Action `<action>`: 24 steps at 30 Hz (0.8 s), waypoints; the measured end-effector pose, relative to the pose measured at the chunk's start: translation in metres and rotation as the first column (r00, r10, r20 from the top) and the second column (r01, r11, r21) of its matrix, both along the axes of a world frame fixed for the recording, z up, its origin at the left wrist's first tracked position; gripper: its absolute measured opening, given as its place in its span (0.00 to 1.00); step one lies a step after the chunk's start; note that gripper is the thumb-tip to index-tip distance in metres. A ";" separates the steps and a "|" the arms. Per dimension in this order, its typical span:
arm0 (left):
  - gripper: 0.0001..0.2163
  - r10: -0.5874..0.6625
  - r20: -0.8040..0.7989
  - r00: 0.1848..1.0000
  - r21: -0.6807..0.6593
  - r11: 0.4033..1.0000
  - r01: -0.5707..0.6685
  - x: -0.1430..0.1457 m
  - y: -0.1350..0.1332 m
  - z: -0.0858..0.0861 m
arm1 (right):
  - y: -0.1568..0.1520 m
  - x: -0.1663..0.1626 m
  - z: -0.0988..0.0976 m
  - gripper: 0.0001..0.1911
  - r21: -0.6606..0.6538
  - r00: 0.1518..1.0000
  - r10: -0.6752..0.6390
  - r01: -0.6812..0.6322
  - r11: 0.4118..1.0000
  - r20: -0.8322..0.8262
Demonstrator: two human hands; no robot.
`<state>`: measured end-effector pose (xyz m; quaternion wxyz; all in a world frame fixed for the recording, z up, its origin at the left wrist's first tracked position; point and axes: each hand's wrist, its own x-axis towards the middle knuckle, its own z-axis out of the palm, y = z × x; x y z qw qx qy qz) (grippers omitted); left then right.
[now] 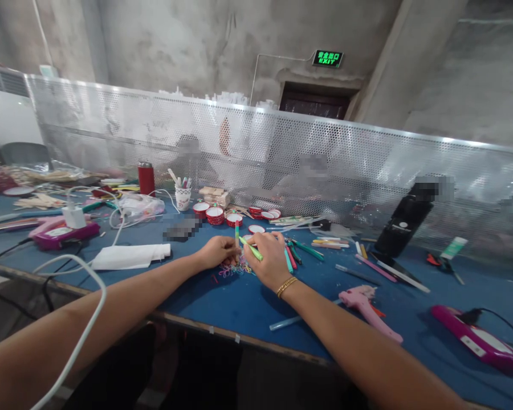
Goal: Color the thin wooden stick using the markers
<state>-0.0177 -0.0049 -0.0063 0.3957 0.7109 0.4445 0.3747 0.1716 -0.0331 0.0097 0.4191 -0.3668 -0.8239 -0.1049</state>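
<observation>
My left hand [217,252] is closed around the lower end of a wooden craft stick [237,230], which stands upright. Bands of red, green and other colours mark the stick's upper part. In my right hand [270,259] is a light green marker [252,249], its tip side pointing at the stick. Under both hands lies a small heap of thin coloured loops [228,271], partly covered by the fingers. Just right of my right hand, several capped markers [291,256] in teal, red and green rest on the blue table [239,310].
A pink glue gun [370,310] and a clear glue stick [286,323] lie at right. Purple power strips [479,339] sit on both sides, with cables. Red-rimmed round pieces [215,215], a patterned cup [183,198] and a red bottle [146,179] stand behind, before a perforated metal screen [248,148].
</observation>
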 end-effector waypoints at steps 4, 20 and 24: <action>0.15 -0.005 -0.007 1.000 0.004 1.000 0.005 0.000 -0.002 0.002 | 0.000 0.000 0.000 0.07 -0.004 1.000 0.010 -0.010 1.000 -0.010; 0.15 0.005 -0.032 0.999 0.007 1.000 -0.005 0.000 -0.003 0.004 | 0.001 0.000 0.001 0.07 -0.015 0.999 0.013 -0.013 1.000 -0.031; 0.15 0.008 -0.027 1.000 0.007 1.000 -0.008 0.000 -0.003 0.004 | 0.001 -0.001 0.000 0.07 -0.008 1.000 0.026 -0.026 1.000 -0.011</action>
